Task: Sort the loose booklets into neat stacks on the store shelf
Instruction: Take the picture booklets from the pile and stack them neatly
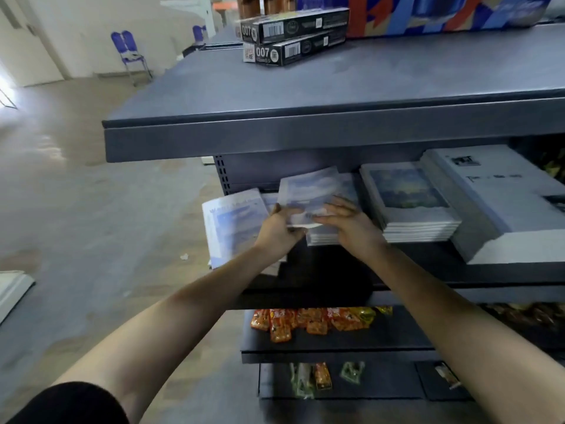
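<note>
Our left hand (279, 231) pinches a thin pale-blue paper booklet (308, 188) over the dark grey metal shelf (412, 260). Our right hand (351, 224) rests on it, fingers straight.

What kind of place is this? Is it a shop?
Most likely a shop. Dark metal shelves hold goods in tiers: black boxes with barcodes on top, stacked booklets in the middle, and orange snack packets lower down.

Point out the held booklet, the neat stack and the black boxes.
Held booklet (308, 186): head view, cover.
Neat stack (408, 191): head view, top cover.
Black boxes (293, 26): head view, upper box's side.
</note>
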`<state>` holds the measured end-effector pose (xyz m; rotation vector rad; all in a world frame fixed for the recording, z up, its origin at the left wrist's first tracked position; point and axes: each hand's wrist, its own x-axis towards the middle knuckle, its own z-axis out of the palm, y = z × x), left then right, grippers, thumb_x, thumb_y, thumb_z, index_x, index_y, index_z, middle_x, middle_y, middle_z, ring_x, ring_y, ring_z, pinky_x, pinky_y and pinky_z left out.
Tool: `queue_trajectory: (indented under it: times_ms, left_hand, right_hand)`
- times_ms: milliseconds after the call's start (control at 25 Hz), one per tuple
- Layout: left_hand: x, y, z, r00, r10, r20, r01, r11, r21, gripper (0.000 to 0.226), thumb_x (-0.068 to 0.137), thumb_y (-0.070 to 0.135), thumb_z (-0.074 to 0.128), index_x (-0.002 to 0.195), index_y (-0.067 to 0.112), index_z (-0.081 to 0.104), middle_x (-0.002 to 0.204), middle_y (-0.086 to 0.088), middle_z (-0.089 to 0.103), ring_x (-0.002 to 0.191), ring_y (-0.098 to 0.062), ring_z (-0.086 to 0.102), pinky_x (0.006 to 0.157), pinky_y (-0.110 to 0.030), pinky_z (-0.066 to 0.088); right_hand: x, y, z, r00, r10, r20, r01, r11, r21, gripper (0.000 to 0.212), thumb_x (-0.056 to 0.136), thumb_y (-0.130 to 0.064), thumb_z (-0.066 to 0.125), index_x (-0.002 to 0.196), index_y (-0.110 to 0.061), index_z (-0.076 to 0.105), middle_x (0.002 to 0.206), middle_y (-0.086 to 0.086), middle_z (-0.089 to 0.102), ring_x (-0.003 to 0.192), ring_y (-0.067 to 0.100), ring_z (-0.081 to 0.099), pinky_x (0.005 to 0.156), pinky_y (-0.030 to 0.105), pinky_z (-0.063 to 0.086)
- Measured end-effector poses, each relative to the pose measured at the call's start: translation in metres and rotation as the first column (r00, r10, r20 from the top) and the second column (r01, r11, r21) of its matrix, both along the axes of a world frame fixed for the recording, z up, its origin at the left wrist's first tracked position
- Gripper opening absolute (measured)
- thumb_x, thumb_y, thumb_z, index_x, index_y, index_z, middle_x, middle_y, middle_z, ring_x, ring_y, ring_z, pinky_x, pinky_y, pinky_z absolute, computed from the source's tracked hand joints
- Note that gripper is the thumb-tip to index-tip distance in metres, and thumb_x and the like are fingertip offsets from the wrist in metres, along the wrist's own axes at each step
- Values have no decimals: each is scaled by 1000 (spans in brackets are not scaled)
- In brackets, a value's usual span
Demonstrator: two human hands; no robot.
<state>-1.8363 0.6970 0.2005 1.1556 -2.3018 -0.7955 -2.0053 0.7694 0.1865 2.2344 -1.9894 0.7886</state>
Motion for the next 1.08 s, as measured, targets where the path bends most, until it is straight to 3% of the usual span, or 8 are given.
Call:
queue_trajectory:
  times_ms: [120,200,280,360,480,640,840,1080]
  left_hand:
    - [-23,2,-9,992,-114,58,114,994,1,43,89,14,62,130,14,53,139,-13,39,121,-26,51,94,-17,36]
    - [-37,3,-16,977,-167,133,168,986,0,46,91,14,58,135,16,47,146,-18,29,124,-27,50,100,-22,35]
    - [-49,6,-21,969,-186,163,186,982,21,49,93,13,54,140,18,40,151,-22,16,128,-30,46,103,-24,33]
    - [-57,9,-27,957,-210,201,207,978,40,52,96,12,45,145,21,29,153,-25,-5,141,-37,23,108,-29,31]
    - [-62,8,-30,936,-214,278,214,976,32,54,99,11,35,148,24,18,151,-26,-21,143,-41,-7,113,-38,26]
    - [-62,8,-29,913,-204,352,204,978,38,61,98,8,35,150,27,6,150,-25,-27,142,-40,-15,109,-42,31]
    - [-59,15,-30,900,-161,405,188,982,-30,66,98,9,37,149,30,1,150,-26,-25,142,-39,-14,112,-42,26]
    - [-62,20,-22,857,-87,507,152,985,-87,62,99,19,37,148,31,1,151,-29,-18,143,-40,-7,115,-43,13]
  right_hand:
    - [-19,25,-4,991,-125,-38,129,982,136,69,73,17,47,131,-21,54,141,8,47,138,26,32,114,30,18]
    - [-25,37,-8,984,-152,-88,167,967,193,65,81,7,46,139,-23,43,148,1,37,140,23,24,115,27,12]
    - [-25,41,-11,976,-191,-106,210,956,206,59,86,-3,47,142,-20,37,150,2,31,140,25,21,115,30,17]
    - [-19,37,-10,965,-245,-87,260,935,241,61,86,-1,46,143,-16,33,152,4,26,141,26,17,115,36,24]
    - [-11,29,-9,948,-305,-92,318,908,273,65,83,6,45,144,-10,29,152,9,22,142,28,14,114,34,19]
    - [-9,27,-18,935,-331,-130,353,907,229,64,82,3,47,142,-6,28,149,15,23,140,33,14,115,35,12]
    - [-7,30,-25,938,-322,-128,341,925,168,65,75,1,54,137,-6,36,146,16,29,138,34,19,117,40,11]
    - [-31,22,-4,954,-282,100,239,919,313,56,81,5,46,135,-6,43,148,12,34,139,26,28,113,33,26]
